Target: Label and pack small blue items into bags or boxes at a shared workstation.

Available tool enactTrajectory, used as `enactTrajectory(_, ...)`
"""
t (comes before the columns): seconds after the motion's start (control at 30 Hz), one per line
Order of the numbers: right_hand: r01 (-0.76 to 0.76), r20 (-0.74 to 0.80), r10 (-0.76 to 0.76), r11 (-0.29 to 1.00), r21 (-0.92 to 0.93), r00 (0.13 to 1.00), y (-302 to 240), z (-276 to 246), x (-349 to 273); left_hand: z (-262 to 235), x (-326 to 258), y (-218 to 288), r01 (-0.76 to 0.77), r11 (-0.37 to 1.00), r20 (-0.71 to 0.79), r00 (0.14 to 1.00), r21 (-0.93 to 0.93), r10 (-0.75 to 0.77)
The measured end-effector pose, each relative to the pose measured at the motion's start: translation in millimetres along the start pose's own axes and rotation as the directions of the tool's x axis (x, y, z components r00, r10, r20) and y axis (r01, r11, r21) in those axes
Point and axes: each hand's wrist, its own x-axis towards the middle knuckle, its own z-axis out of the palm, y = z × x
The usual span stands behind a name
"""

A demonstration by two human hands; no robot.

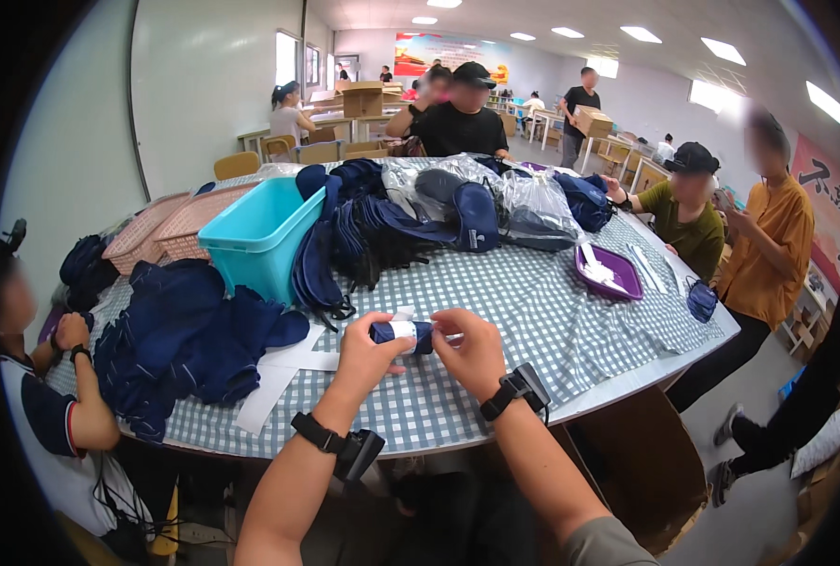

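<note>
Over the near edge of the table, both hands are on a small rolled bundle of navy cloth (422, 338) with a white paper band (403, 330) around its middle. My left hand (365, 357) is closed around the left end, its thumb lying along the near side of the band. At the other end, my right hand (470, 354) pinches the roll between fingers and thumb. White paper strips (267, 396) lie on the checked tablecloth (495, 377) left of my left hand. A heap of navy cloth pieces (179, 340) spreads farther left.
Behind the heap stands a turquoise bin (259, 241) beside pink baskets (193, 215). Stacked navy caps (382, 226) and clear plastic bags (538, 208) fill the far side. A purple tray (610, 274) holds white slips. Other people sit and stand around the table.
</note>
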Motion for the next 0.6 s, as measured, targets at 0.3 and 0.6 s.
enactTrajectory(0.3, -0.079, 0.006, 0.079, 0.997, 0.000, 0.997, -3.1, -0.9, 2.4, 0.9, -0.8, 4.3, -0.037, 0.999, -0.032, 0.999, 0.014, 0.038)
enactTrajectory(0.6, -0.106, -0.017, 0.106, 0.994, 0.023, 0.994, -3.4, -2.9, 2.1, 0.1, -0.3, 9.2, -0.058, 0.996, -0.036, 0.998, 0.064, 0.060)
